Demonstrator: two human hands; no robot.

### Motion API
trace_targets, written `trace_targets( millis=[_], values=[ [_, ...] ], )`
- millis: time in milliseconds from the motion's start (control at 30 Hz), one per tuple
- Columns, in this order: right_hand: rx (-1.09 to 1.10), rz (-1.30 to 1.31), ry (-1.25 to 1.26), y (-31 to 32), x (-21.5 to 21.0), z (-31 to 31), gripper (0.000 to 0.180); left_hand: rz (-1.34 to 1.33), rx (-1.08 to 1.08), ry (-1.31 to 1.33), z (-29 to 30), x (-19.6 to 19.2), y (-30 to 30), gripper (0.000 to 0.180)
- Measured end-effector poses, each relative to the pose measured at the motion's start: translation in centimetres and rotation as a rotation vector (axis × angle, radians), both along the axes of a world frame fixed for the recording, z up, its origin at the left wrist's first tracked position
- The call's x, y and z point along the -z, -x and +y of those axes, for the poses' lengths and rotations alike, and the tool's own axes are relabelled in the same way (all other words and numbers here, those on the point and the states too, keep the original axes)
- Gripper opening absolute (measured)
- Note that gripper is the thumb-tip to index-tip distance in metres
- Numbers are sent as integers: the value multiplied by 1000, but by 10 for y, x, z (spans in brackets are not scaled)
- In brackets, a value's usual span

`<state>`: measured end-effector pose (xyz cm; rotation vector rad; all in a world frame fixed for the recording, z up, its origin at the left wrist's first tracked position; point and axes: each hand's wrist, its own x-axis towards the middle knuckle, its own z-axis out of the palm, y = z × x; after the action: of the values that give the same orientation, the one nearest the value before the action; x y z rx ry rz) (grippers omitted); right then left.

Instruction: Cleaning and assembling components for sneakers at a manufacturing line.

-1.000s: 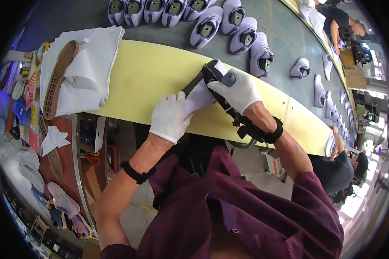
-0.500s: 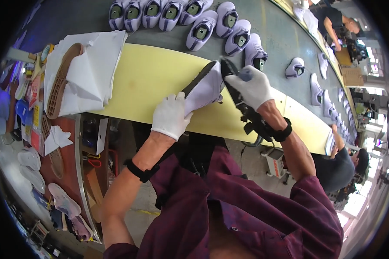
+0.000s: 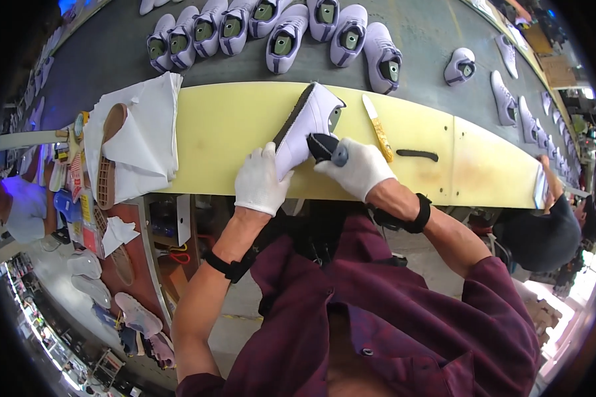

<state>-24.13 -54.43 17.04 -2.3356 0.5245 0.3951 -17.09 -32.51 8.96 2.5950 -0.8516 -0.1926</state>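
Observation:
A lavender shoe (image 3: 306,129) with a dark underside lies tilted along the yellow board (image 3: 225,132), its heel end pointing away from me. My left hand (image 3: 261,177), in a white glove, grips its near end. My right hand (image 3: 359,169), also gloved, is closed round a black piece (image 3: 321,147) with a pale line along its edge, held against or just beside the shoe's side. What kind of thing it is I cannot make out. A dark, rounded bit shows at the right thumb. To the right lie a yellow-handled knife (image 3: 379,131) and a black strip (image 3: 417,155).
Several lavender shoes (image 3: 288,43) with green inserts stand across the grey bench (image 3: 424,40) beyond the board. At left, brown soles (image 3: 110,159) rest by white paper sheets (image 3: 142,132). Another person (image 3: 540,231) is at the board's right end.
My right hand has moved left and down, bringing the black piece from the shoe's far end to its side. The knife and black strip have come into sight. The view has shifted.

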Motion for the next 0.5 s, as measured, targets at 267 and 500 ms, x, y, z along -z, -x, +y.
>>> trace_targets(
  millis=[267,500],
  values=[
    [215,9,40,56,-30,-90,44,-120,30,-5,8,7,-9,70],
    [186,27,435,69,34,-283,57,245,99,119,27,-6,-42,69]
  ],
)
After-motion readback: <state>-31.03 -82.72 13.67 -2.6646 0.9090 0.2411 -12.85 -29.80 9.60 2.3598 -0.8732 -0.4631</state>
